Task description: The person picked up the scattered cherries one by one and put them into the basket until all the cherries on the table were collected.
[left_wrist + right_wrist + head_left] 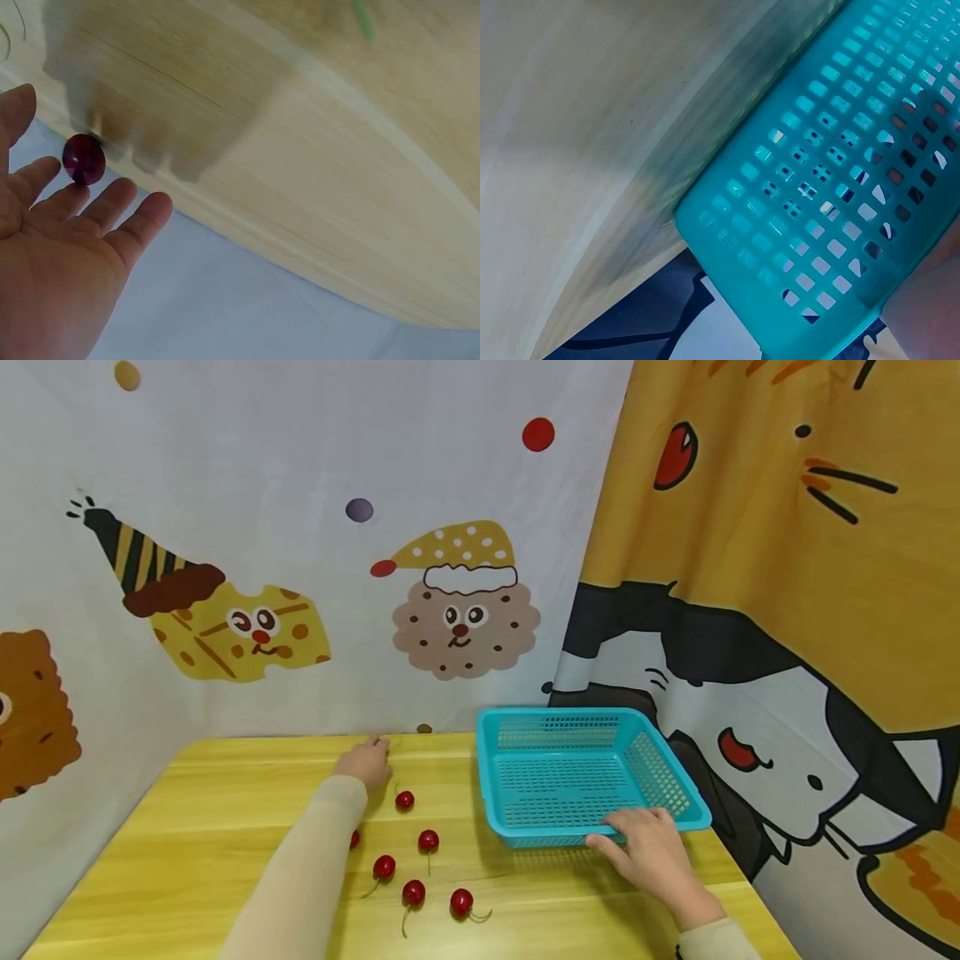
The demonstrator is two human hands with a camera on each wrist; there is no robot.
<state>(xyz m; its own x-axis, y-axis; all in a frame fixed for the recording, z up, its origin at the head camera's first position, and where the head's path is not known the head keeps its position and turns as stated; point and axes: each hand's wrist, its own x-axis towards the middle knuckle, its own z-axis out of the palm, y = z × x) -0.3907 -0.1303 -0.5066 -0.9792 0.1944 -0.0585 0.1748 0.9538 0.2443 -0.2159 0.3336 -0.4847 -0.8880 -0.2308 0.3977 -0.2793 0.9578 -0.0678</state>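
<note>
While at the left hand's (67,247) fingertips (154,210), one cherry (84,159) (dark).

No legible text or labels

We see an indoor corner, decorated in a playful manner, but we cannot tell whether it belongs to a home or to a studio. In the head view, a white cloth (262,427) shows a smiling cheese figure (210,643) at nine o'clock and a biscuit figure (480,660) near the middle. At two o'clock we find an orange cartoon curtain (750,535), and at six a wood-patterned desk (187,835).
</note>
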